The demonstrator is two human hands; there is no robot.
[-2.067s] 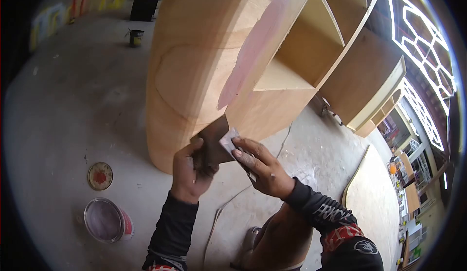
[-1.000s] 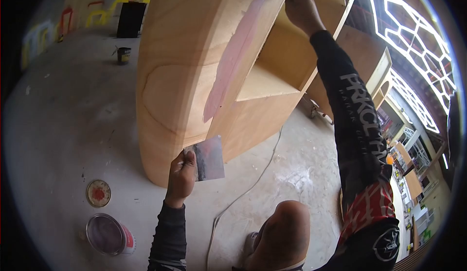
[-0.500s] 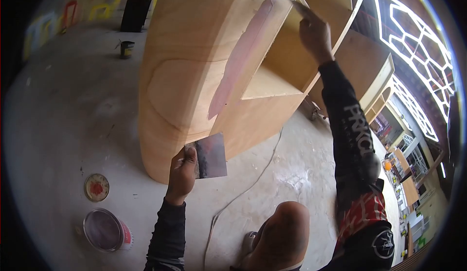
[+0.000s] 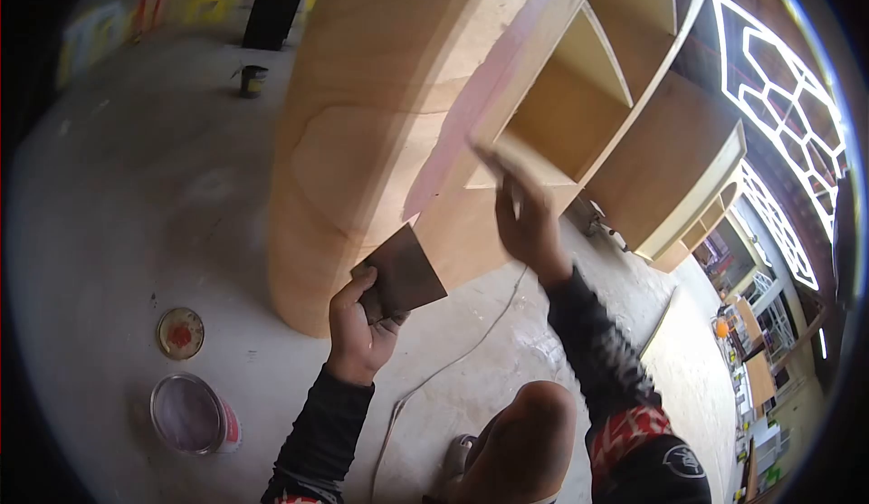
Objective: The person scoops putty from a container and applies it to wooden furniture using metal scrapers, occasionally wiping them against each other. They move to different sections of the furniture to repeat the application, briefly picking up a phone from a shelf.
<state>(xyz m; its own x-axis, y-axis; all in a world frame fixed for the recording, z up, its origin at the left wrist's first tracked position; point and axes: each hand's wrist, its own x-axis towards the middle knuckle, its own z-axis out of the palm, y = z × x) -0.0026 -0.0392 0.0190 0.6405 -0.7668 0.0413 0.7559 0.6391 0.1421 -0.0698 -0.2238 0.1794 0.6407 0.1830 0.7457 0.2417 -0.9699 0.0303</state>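
My left hand (image 4: pixel 360 334) grips a thin square putty spreader (image 4: pixel 412 273), thumb on its near edge, just in front of the lower part of a plywood cabinet (image 4: pixel 362 160). A long streak of pinkish putty (image 4: pixel 462 124) runs down the cabinet's front edge. Blurred by motion, my right hand (image 4: pixel 529 214) is beside the lower end of that streak, its fingers curled. Something thin projects from its fingertips toward the putty, and I cannot tell what it is.
On the floor at left stand an open can of putty (image 4: pixel 188 413) and its lid (image 4: pixel 181 333). A cable (image 4: pixel 453 359) runs across the floor by my knee (image 4: pixel 529 441). Behind are a small black pot (image 4: pixel 253 81) and another wooden cabinet (image 4: pixel 674 169) at right.
My right hand has come down and left from the upper part of the putty streak. My left hand has tilted the spreader and moved slightly right and up.
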